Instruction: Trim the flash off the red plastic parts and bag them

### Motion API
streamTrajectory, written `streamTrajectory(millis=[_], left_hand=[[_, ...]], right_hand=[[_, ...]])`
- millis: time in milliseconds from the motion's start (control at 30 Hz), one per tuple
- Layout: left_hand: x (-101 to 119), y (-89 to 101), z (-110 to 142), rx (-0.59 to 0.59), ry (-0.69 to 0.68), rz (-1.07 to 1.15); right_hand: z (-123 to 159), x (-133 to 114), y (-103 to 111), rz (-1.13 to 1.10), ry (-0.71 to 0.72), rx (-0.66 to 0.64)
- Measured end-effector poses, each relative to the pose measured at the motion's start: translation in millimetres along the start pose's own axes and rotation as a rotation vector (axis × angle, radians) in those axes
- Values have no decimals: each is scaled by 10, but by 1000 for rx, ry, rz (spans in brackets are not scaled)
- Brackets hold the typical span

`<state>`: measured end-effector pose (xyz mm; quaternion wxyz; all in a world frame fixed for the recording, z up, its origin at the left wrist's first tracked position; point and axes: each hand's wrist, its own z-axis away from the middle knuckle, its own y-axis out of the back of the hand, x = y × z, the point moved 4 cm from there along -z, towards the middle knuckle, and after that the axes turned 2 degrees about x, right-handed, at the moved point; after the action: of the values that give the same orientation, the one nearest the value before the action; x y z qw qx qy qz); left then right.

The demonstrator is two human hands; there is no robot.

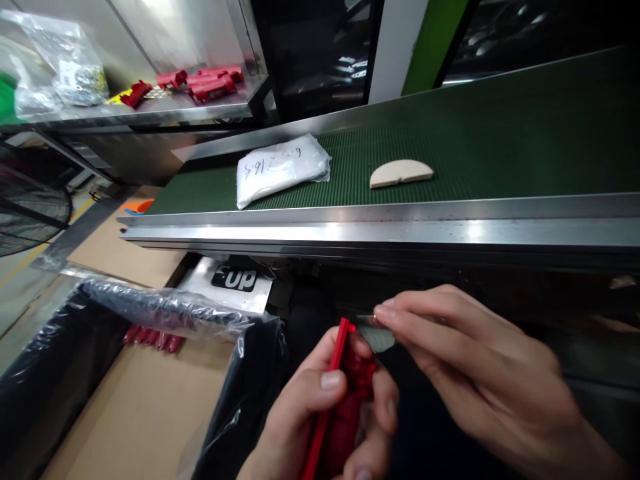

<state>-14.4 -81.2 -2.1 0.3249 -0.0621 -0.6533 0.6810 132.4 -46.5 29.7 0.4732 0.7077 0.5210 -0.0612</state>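
In the lower middle, my left hand [320,407] is wrapped round a red plastic part [343,413], which is held tilted with its narrow end up. My right hand [480,367] is just to the right, fingers pressed together in a pinch. Between its thumb and fingertips is a small thin greyish piece [367,321], its kind too blurred to tell, close to the top of the red part. A pale, see-through patch [379,339] shows just below those fingertips; I cannot make out what it is.
Ahead runs a green conveyor belt [345,150] with a metal edge [400,230]. On it lie a white plastic packet [283,170] and a cream half-round piece [401,173]. Red parts [213,83] sit on a metal shelf. A plastic-lined box [145,407] holds red pieces [155,339]; a fan [33,200] stands left.
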Motion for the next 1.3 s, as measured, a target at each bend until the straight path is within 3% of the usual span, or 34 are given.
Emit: streamTrajectory(millis=[400,767,900,1033,1167,1300], left_hand=[[-18,15,25,40,40,38],[-61,45,43,-57,47,101],[-84,110,56,32,76,136],[-124,179,68,-7,102,127],[-223,262,75,-30,220,156],[-356,347,104,64,351,214]], right_hand=[[37,-90,-30,173,118,-43],[64,-83,-36,230,134,-48],[55,-91,-26,238,149,-18],[82,-92,-62,313,178,7],[114,-82,-32,379,198,-6],[87,-41,151,374,106,22]])
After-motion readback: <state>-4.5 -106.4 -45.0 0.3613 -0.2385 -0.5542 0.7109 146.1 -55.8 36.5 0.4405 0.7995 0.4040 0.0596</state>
